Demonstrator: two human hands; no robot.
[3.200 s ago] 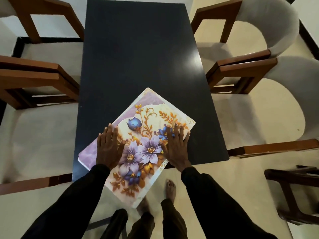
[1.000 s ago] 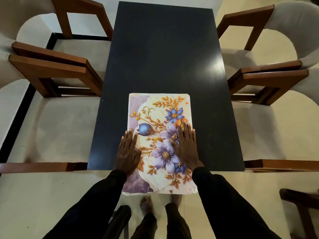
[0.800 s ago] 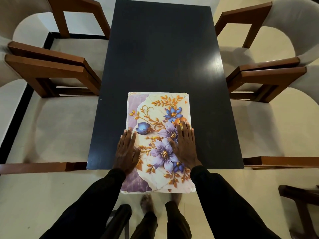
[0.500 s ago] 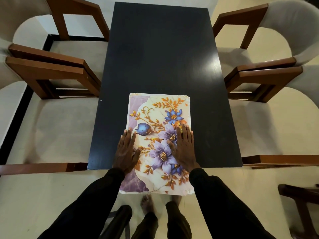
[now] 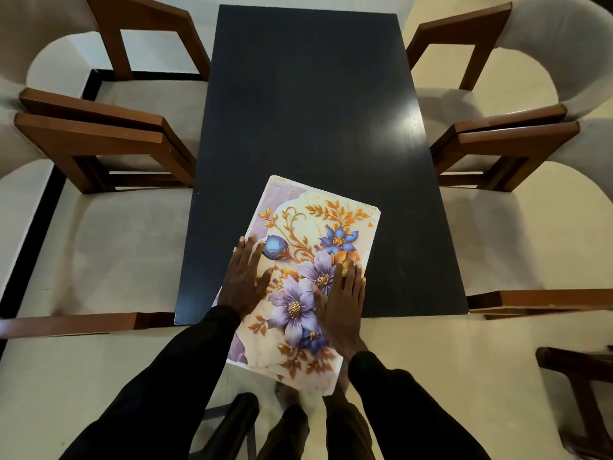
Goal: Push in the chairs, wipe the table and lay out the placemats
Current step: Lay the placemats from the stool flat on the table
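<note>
A floral placemat (image 5: 318, 234) with purple and blue flowers lies at the near end of the black table (image 5: 308, 104). It sits skewed, its far end turned to the right, and its near part hangs past the table's front edge. My left hand (image 5: 243, 277) presses flat on the mat's left side, fingers straight. My right hand (image 5: 343, 300) presses flat on the mat's right side, fingers straight. Whether the mat is one sheet or a stack cannot be told.
Two wooden chairs with pale cushions stand on the left (image 5: 99, 137) and two on the right (image 5: 504, 141), seats tucked against the table's long sides. A dark chair frame (image 5: 577, 363) is at the lower right. My feet stand on the pale floor (image 5: 66, 393).
The placemat lay straight along the table half a second ago; it has now turned clockwise under both flat hands, its far end swinging right. Earlier still it was skewed the same way.
</note>
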